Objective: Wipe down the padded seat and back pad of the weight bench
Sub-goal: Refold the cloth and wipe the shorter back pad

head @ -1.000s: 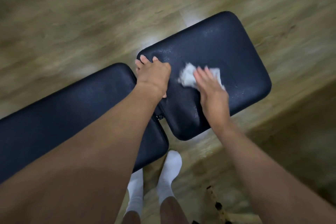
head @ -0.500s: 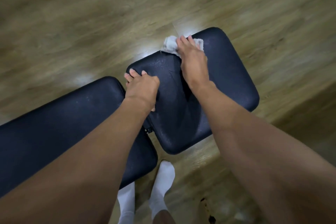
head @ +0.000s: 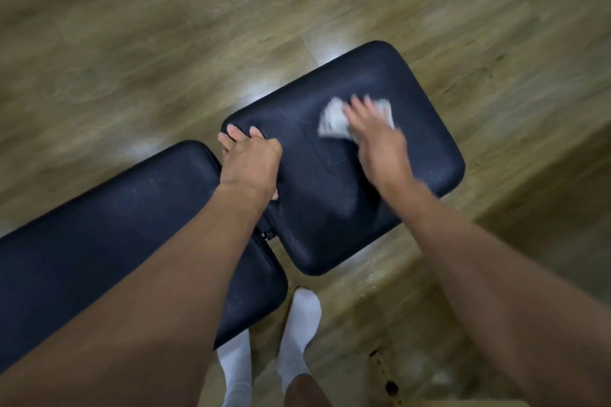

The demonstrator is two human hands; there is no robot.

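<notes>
– White cloth [head: 334,120] sits mid seat pad [head: 330,208] now, back from its far edge; our right hand [head: 377,145] presses it, fingers flat.
– Our left hand [head: 251,165] grips the seat pad's end; the back pad [head: 115,225] beside it likely comes next.

You are wearing white socks [head: 299,324], seemingly plain under the blur, rising past the ankles; your left hand [head: 249,165], right hand [head: 380,145] and forearms [head: 185,258] are showing bare

White socks [head: 299,324], wooden floor [head: 165,43]
</notes>
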